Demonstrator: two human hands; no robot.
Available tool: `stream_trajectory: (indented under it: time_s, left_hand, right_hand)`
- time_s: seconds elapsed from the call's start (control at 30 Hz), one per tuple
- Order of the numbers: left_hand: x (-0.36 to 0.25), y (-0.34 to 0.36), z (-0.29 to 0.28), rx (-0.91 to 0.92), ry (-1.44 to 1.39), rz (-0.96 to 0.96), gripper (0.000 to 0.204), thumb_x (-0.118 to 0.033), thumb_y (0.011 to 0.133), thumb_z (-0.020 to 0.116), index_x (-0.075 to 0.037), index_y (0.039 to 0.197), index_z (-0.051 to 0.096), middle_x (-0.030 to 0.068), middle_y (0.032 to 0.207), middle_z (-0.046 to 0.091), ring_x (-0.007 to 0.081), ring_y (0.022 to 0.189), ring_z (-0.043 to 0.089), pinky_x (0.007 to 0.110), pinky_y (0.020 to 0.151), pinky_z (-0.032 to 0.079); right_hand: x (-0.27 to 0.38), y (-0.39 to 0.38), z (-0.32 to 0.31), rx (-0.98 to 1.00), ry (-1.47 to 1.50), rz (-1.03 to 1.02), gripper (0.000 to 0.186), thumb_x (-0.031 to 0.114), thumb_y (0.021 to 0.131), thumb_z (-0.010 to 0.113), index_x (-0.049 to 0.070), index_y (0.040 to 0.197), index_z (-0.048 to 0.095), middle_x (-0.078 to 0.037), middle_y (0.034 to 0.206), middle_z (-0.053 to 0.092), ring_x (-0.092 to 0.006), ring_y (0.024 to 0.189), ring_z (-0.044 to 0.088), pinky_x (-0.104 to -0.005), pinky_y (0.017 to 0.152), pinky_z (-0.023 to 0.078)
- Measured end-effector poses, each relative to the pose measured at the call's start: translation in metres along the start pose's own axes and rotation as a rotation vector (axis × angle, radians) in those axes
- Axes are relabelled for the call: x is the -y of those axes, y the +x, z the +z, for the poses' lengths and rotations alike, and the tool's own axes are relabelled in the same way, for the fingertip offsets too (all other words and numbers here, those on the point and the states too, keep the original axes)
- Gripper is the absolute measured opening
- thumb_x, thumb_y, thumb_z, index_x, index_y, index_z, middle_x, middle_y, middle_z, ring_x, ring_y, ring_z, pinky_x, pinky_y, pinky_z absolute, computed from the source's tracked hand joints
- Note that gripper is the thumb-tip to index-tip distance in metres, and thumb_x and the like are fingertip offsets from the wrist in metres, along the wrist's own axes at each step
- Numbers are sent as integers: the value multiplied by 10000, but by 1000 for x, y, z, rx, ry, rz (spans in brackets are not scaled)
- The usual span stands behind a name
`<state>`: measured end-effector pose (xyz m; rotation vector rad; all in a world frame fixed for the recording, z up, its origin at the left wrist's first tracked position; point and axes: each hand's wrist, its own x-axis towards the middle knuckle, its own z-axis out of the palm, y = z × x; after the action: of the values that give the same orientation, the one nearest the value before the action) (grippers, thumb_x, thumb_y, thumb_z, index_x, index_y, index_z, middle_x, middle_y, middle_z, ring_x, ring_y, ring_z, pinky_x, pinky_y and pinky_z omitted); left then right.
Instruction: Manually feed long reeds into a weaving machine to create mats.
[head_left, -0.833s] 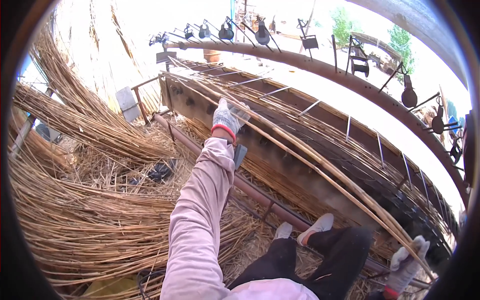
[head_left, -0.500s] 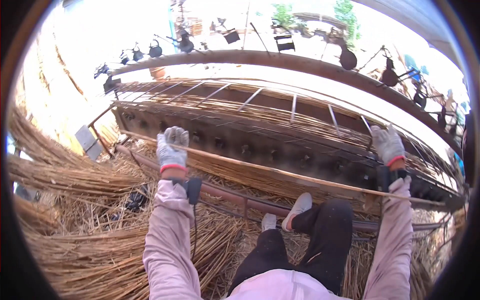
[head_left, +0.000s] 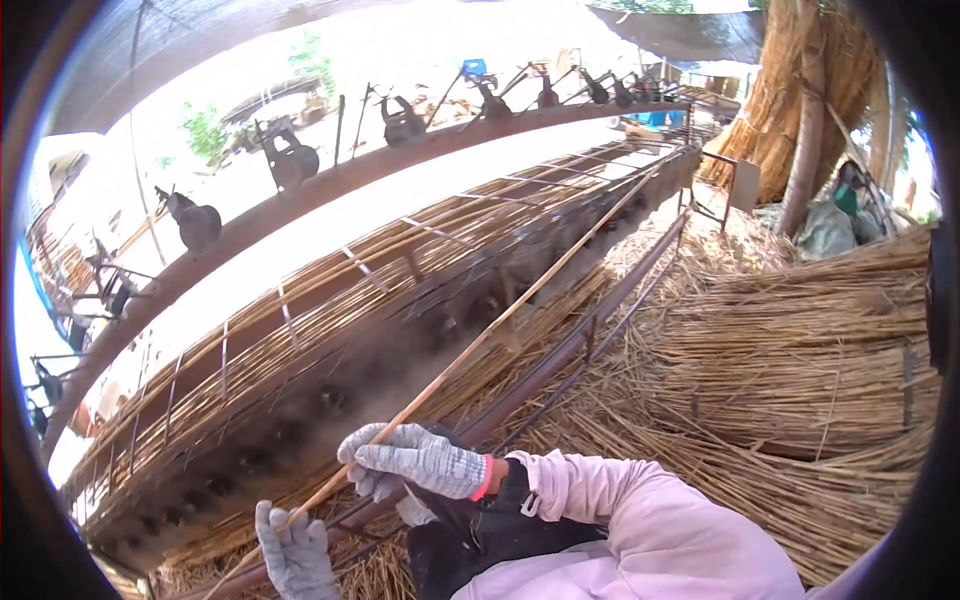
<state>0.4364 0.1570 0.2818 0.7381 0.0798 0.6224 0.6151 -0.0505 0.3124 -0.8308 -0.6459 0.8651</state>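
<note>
A long, thin reed stalk (head_left: 500, 315) slants from the far right down to the near left, in front of a long metal loom-like frame (head_left: 330, 385). My right hand (head_left: 415, 460), in a grey glove with a pink cuff, is closed around the stalk toward its near end. Lower left, my left hand (head_left: 297, 555), gloved too, pinches the same stalk between thumb and fingers. The stalk's near tip runs out past the lower edge. Inside the frame, rows of reeds (head_left: 390, 270) lie under thin metal crossbars.
Behind the frame curves a rusty beam (head_left: 350, 160) with several dark metal weights (head_left: 290, 160) on it. A rail (head_left: 560, 365) runs along the near side. Bundled reeds (head_left: 800, 370) lie at right, and a large upright reed stack (head_left: 830, 100) stands farther back.
My view has swung right, toward the reed bundles. My hands, wide apart before with the left open, are now close together on the reed stalk near one end.
</note>
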Motion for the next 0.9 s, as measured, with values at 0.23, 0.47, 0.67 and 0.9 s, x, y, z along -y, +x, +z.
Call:
stream_trajectory:
  time_s: [0.23, 0.47, 0.67, 0.9]
  left_hand:
    - [-68, -16, -61, 103, -146, 22, 292, -204, 1046, 557, -18, 1267, 589, 58, 1090, 682, 221, 1026, 649, 405, 966, 517]
    - [41, 24, 48, -133, 66, -88, 373, -280, 1068, 505, -66, 1368, 557, 73, 1189, 688, 224, 1080, 666, 385, 916, 569]
    - [93, 40, 125, 391, 436, -288, 440, -372, 1069, 498, -102, 1415, 530, 113, 1190, 687, 252, 1071, 674, 446, 878, 589]
    - [81, -4, 48, 251, 653, -538, 333, -218, 1076, 507, -14, 1327, 582, 143, 1160, 701, 235, 1019, 696, 359, 904, 576]
  right_hand:
    - [116, -83, -148, -589, 74, -487, 228, 304, 1041, 586, 95, 1064, 675, -83, 1012, 713, -176, 871, 718, -231, 589, 542]
    - [127, -49, -150, -625, 223, -353, 214, 248, 1034, 597, 130, 1205, 548, -112, 981, 698, -262, 822, 725, -330, 602, 608]
    - [145, -16, -165, -612, 223, -458, 136, 205, 1021, 619, 71, 1035, 630, -69, 846, 663, -231, 747, 681, -249, 528, 529]
    - [221, -13, -270, -597, 356, -383, 228, 205, 1042, 563, 15, 915, 552, -115, 814, 630, -213, 660, 629, -235, 464, 517]
